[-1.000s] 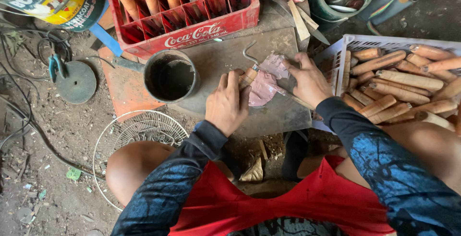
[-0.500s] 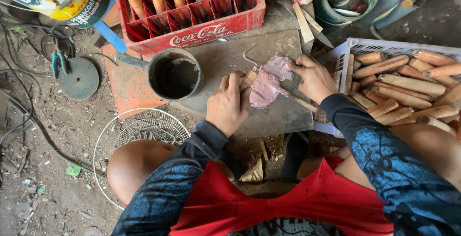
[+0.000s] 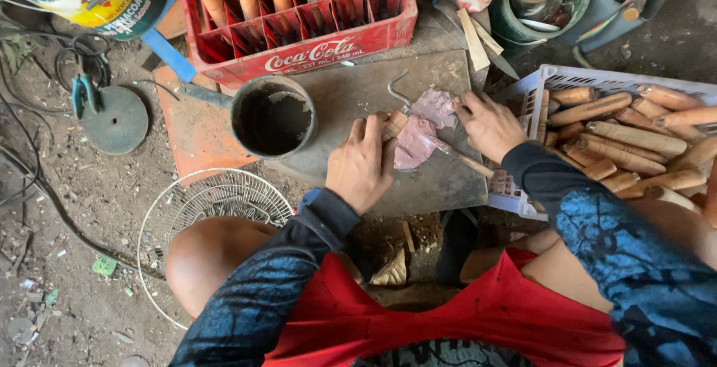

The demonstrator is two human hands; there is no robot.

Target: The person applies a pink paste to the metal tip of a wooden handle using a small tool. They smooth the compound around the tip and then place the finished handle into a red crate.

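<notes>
While both hands work over the grey slab [image 3: 351, 98], the left hand [image 3: 364, 164] lies knuckles-up on it, fingers curled around the end of a wooden handle [image 3: 393, 123] whose bent metal hook [image 3: 398, 91] pokes out beyond the fingertips. Just beside it, toward the white basket [image 3: 539, 83], the right hand [image 3: 489, 122] presses a pink rag [image 3: 420, 129] against that handle, fingers closed on the cloth; a thin stick [image 3: 461, 157] lies under the rag, and whether the hand grips it too I cannot tell. At the slab's other side, touching its edge, stands a dark tin [image 3: 273, 117]. Beyond the slab sits a red crate [image 3: 314, 50] with more handles standing in its cells. The basket, touching the slab's right edge, holds a heap of wooden handles [image 3: 627, 139].
</notes>
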